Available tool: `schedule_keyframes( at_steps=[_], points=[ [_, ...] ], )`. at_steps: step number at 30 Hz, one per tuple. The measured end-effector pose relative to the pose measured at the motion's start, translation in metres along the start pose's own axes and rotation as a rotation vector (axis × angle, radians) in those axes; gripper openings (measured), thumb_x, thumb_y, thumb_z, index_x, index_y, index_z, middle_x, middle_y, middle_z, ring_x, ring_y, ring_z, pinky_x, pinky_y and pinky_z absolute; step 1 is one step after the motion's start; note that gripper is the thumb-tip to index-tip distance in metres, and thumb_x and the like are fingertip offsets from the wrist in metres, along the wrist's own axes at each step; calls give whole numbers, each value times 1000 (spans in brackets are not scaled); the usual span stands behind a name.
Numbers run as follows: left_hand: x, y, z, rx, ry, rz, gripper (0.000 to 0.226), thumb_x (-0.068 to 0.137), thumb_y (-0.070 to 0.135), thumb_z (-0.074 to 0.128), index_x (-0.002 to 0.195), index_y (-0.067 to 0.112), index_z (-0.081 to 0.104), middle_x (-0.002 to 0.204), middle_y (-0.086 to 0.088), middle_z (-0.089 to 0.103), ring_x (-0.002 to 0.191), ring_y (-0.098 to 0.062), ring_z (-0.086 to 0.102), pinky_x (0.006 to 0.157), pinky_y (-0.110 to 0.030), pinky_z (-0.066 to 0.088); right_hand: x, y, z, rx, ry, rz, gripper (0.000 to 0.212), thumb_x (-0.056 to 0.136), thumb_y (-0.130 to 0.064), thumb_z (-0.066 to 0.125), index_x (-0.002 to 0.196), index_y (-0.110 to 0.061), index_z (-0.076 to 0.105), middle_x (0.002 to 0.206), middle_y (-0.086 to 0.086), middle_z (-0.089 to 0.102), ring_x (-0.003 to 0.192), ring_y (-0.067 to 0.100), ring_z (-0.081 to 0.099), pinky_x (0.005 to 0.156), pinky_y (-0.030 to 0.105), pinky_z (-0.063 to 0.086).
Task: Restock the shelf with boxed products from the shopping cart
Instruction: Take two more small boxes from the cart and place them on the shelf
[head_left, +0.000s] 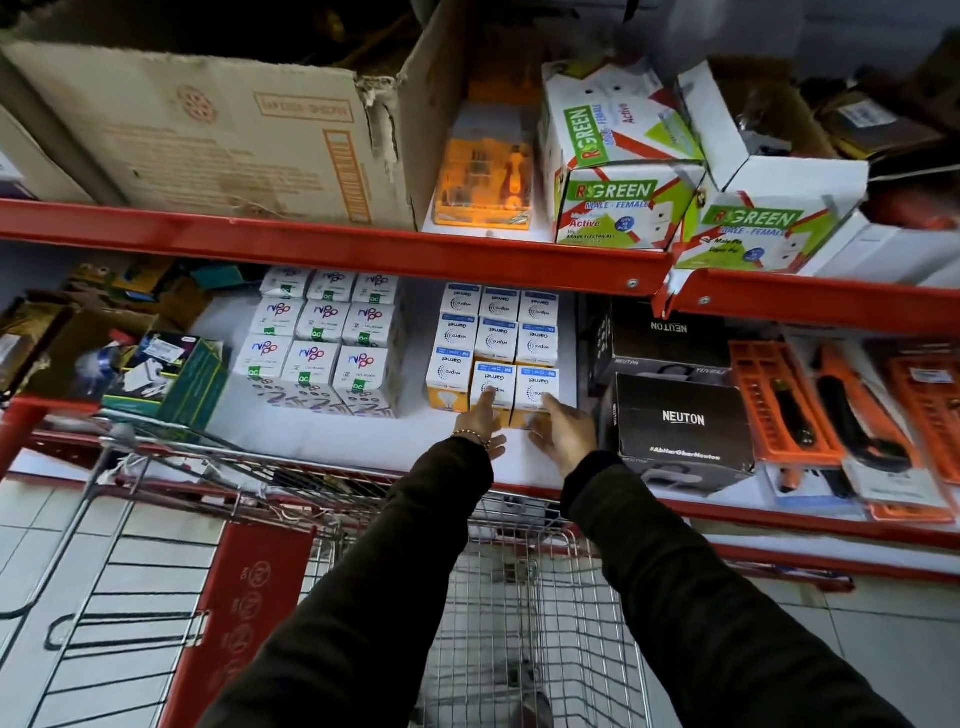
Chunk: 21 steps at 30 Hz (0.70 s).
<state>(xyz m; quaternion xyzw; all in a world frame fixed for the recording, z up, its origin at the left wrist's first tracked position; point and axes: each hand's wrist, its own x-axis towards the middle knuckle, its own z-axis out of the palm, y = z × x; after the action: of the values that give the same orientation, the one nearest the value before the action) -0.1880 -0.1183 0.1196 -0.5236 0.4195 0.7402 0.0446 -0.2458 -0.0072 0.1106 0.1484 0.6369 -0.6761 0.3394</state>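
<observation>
**shelfstacker_22:** Red metal shelving (332, 248) with a white board deck filled the view, and the wire shopping cart (524, 613) was parked right under the lower deck. Both hands were up at the block of small white-and-blue cardboard bulb boxes (498, 332). The left hand (480, 423) had its fingertips on the top of the front-row middle box (492, 383), and the right hand (563, 434) was doing the same on the front-row right box (537, 387). Neither hand was closed round anything, fingers just spread and pressing. The cart basket looked nearly bare from that angle, though the sleeves hid a lot of it.

**aisle9_tom:** So squaring up, not carrying?

**shelfstacker_22:** That's my read. Doing it well meant pushing both boxes back evenly so their faces sat flush with the yellow-fronted one at the left of that row, no gaps, labels all the same way.

**aisle9_tom:** Would they crush?

**shelfstacker_22:** Thin glossy card, light, sharp square corners, so probably yes if you lean on them. Flat fingertip pressure seemed right. The white cube boxes with purple print (322, 343) beside them were stacked the same tidy way, and the matte black cartons (680, 421) on the right looked much stiffer.
</observation>
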Motion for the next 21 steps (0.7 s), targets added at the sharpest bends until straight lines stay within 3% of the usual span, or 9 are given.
schedule_keyframes(
  at_steps=[6,9,13,17,21],
  points=[
    [4,8,1,15,19,19,62,92,58,51,135,12,51,135,-10,57,101,-26,55,87,-37,50,8,-5,4,-18,0,22,19,96,-26,62,85,-11,64,78,8,67,68,16,63,73,29,53],
    [5,11,0,28,18,22,65,91,59,52,136,13,51,125,-7,59,100,-24,54,88,-36,50,9,-5,5,-12,26,26,19,94,-27,64,86,-9,65,78,9,68,68,17,63,75,30,54],
    [6,14,0,42,30,33,64,90,60,53,133,13,53,130,-4,60,87,-21,56,84,-34,51,9,-5,9,-2,34,5,20,93,-28,65,88,-8,65,77,11,66,66,18,62,74,31,54],
    [6,12,-2,42,43,49,66,89,62,53,134,14,52,112,-5,55,72,-13,50,85,-35,52,8,-5,6,-4,34,1,23,91,-33,67,86,-10,65,78,9,67,72,18,64,82,33,54],
    [0,2,-15,14,22,16,74,87,67,49,138,14,48,120,-10,54,98,-25,55,91,-35,50,-7,0,6,-23,51,9,28,87,-40,71,79,-13,70,92,9,73,84,20,63,82,31,52]
  ],
)
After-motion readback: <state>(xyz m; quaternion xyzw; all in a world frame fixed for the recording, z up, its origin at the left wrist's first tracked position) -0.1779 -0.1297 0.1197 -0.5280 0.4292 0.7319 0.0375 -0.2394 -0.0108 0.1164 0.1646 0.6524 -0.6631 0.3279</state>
